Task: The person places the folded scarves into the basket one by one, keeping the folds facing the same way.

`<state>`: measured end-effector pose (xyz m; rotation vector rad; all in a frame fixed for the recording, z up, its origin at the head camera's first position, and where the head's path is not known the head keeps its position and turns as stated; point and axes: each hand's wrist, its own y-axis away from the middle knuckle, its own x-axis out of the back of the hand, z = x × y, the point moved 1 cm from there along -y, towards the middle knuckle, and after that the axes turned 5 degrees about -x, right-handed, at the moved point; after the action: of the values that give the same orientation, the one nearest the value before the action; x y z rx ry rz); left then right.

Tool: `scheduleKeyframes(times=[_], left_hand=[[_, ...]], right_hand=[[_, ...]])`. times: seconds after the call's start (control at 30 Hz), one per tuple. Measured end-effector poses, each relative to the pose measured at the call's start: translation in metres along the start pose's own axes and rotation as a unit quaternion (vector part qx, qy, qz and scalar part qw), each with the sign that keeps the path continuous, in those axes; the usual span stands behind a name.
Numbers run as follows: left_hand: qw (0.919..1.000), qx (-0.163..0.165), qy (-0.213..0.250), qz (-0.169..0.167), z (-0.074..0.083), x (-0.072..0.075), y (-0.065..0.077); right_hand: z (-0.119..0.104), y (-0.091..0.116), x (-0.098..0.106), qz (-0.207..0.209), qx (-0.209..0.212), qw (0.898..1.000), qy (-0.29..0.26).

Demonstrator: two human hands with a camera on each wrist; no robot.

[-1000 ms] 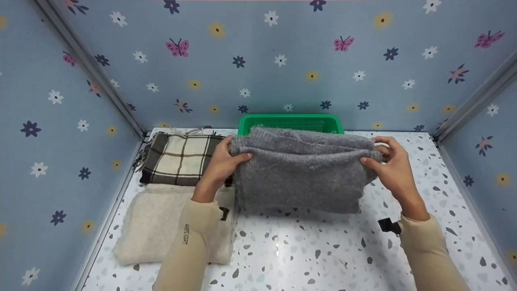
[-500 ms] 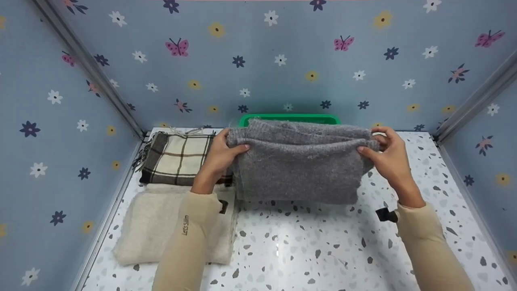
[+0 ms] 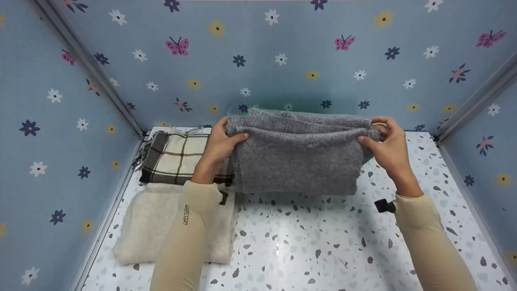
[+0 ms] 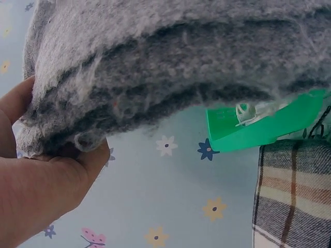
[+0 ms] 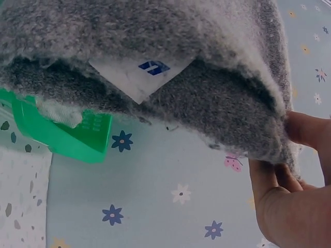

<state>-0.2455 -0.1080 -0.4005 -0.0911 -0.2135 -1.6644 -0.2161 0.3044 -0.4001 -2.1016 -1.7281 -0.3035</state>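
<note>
Both hands hold up a folded grey woollen cloth (image 3: 299, 161) by its two upper corners. My left hand (image 3: 220, 141) pinches the left corner, thumb on the near face. At the other end, my right hand (image 3: 387, 139) pinches the right corner the same way. The cloth hangs in several layers over the green basket (image 4: 222, 135), which it almost wholly hides in the head view. A white label (image 5: 145, 75) with a blue mark shows between the folds in the right wrist view. Something white (image 5: 59, 111) lies inside the basket.
A folded plaid scarf (image 3: 181, 155) with fringe lies at the back left of the speckled table (image 3: 307, 250). In front of it lies a folded cream fuzzy cloth (image 3: 145, 226), partly under the left sleeve. Flower-patterned walls (image 3: 258, 48) enclose the back and both sides.
Both hands have carried the grey cloth farther back, toward the rear wall. It now covers nearly all of the green basket, whose rim showed earlier. The plaid scarf and cream cloth have not moved.
</note>
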Motion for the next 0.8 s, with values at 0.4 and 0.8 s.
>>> scheduleKeyframes(times=[0.4, 0.8], left_hand=[[0.9984, -0.054, 0.015, 0.009, 0.008, -0.004, -0.009], [0.9966, -0.074, 0.021, 0.030, 0.010, -0.008, -0.016]], right_hand=[[-0.001, -0.007, 0.002, 0.029, 0.014, 0.999, -0.009], [-0.004, -0.009, -0.001, 0.060, 0.051, 0.996, -0.038]])
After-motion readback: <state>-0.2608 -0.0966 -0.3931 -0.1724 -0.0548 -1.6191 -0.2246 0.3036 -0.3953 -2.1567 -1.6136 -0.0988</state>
